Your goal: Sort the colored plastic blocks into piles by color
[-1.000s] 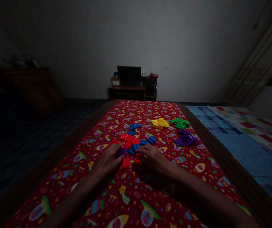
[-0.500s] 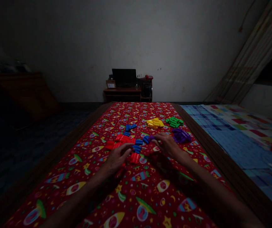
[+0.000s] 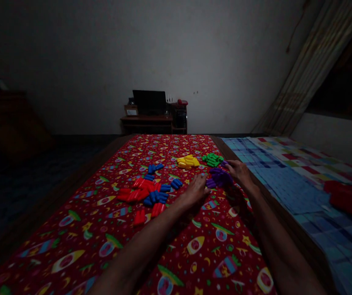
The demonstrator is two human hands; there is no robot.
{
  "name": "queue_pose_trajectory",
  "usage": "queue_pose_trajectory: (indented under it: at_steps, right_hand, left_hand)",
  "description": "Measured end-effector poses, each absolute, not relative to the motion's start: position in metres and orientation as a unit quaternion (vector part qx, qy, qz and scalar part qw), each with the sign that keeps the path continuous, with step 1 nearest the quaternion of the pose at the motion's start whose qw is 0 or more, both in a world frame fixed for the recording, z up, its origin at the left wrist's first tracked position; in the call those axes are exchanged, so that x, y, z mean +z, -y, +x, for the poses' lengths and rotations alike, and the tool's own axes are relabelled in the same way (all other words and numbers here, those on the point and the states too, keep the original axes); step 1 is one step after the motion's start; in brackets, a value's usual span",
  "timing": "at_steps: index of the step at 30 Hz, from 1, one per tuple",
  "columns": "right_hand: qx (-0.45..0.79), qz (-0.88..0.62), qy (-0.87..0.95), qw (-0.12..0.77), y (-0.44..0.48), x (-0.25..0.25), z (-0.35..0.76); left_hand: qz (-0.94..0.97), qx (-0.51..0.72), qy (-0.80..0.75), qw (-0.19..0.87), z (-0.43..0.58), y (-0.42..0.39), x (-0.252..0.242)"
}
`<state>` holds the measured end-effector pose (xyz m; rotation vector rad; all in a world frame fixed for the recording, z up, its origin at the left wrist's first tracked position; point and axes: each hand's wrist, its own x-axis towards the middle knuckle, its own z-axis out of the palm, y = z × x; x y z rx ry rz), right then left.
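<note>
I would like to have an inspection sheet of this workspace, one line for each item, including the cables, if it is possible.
Surface: printed red cloth, brown borders at both sides
Pieces: yellow pile, green pile, purple pile; red pieces and blue pieces lie together at left
Clutter: red bundle on the plaid sheet
Left hand: fingertips at the purple pile's left edge
Right hand: purple piece at the fingertips
Cables: cord hanging by the curtain, use unclear
Surroundings: dim room, screen on a desk against the far wall
</note>
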<state>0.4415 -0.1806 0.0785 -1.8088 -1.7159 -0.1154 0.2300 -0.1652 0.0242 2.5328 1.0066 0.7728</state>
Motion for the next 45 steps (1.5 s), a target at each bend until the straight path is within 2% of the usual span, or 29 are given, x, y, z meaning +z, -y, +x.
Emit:
queue_pose_trajectory:
  at_steps: [13,21,26,35,40,45]
  right_hand:
    - [-0.005,-0.707,0.623,0.333,0.173,0.071,0.458]
    - [0.001,-0.709,0.628,0.322,0.166,0.069,0.457]
    - [-0.008,-0.706,0.634,0.314,0.164,0.071,0.453]
    - [-0.002,-0.669,0.683,0.294,0.166,0.075,0.447]
    - [-0.019,-0.665,0.708,0.237,0.168,0.069,0.441]
    - [-0.029,-0.679,0.688,0.255,0.166,0.066,0.442]
  left_hand:
    - [0.897,0.256,-0.334,0.136,0.232,0.144,0.011]
    - [0.874,0.222,-0.410,0.141,0.229,0.131,0.039]
    - [0.873,0.224,-0.401,0.164,0.248,0.124,0.057]
    - [0.867,0.264,-0.375,0.195,0.271,0.110,0.047]
    - [0.862,0.283,-0.386,0.168,0.251,0.106,0.038]
    - [0.869,0.302,-0.370,0.132,0.216,0.119,0.042]
